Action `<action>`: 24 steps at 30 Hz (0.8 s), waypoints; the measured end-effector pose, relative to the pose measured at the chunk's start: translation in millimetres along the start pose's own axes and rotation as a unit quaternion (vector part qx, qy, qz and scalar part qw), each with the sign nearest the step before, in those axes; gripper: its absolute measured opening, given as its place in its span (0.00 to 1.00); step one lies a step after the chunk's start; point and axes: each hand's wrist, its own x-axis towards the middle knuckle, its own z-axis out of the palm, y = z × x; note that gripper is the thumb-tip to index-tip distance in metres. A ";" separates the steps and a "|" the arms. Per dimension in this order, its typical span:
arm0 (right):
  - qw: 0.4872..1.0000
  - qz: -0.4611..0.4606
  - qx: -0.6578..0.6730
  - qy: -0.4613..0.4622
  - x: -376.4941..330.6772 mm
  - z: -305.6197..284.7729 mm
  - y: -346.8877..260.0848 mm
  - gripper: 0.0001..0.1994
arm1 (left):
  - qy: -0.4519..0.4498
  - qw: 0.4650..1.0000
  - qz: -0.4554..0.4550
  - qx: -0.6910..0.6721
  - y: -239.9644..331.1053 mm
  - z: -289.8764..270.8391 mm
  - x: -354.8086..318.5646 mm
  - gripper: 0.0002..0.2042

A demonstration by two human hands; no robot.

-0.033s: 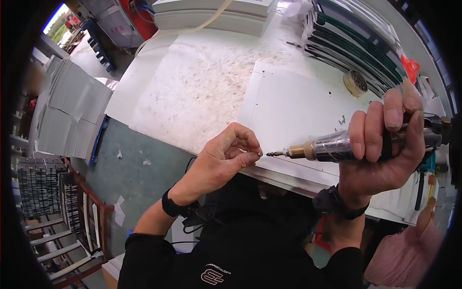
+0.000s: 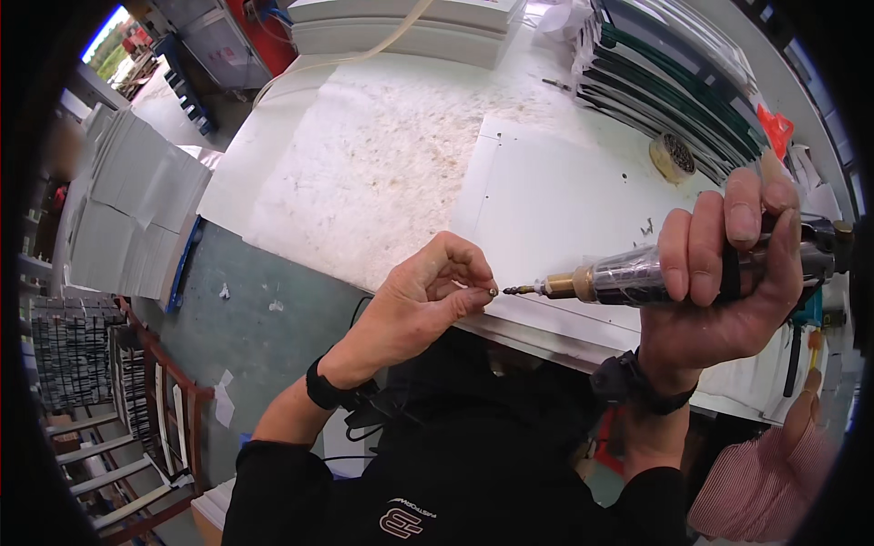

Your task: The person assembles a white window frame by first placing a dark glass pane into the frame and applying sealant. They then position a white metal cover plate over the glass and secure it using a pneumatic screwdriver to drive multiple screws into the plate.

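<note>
Thumb and fingertips of my left hand pinch a small screw, its head facing right. My right hand is wrapped around a powered screwdriver with a silvery body and a brass-coloured nose. The driver lies roughly level, its thin bit pointing left at the screw. A small gap appears between bit tip and screw. Both hands are above the front edge of a white panel with small holes. On that panel lie several loose screws, close to the driver.
A round tub of screws stands at the panel's far right. Behind it are stacked dark-edged panels. White boards are piled at the back, with a pale hose across them. At lower right is a co-worker's striped sleeve.
The co-worker's striped sleeve and hand at the lower right have shifted slightly. My hands, the screw and the driver look the same.
</note>
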 end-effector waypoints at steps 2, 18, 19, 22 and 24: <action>1.000 0.004 -0.014 0.003 0.2 6.4 3.8 0.12 | -0.007 1.000 0.003 -0.005 -0.1 -1.4 -1.1 0.09; 0.999 0.022 -0.041 -0.016 0.3 20.5 13.5 0.10 | -0.009 1.000 0.014 -0.023 -8.3 -9.4 -2.8 0.09; 0.999 0.023 -0.040 -0.017 0.3 20.7 13.6 0.10 | -0.011 1.000 0.016 -0.024 -8.9 -9.8 -2.9 0.09; 0.999 0.027 -0.034 -0.031 1.2 20.4 14.9 0.11 | -0.010 0.998 -0.017 -0.059 -7.8 -12.1 -5.1 0.09; 0.997 0.036 -0.027 -0.056 4.8 20.8 14.4 0.11 | -0.010 0.997 -0.025 -0.068 -6.2 -14.0 -4.6 0.10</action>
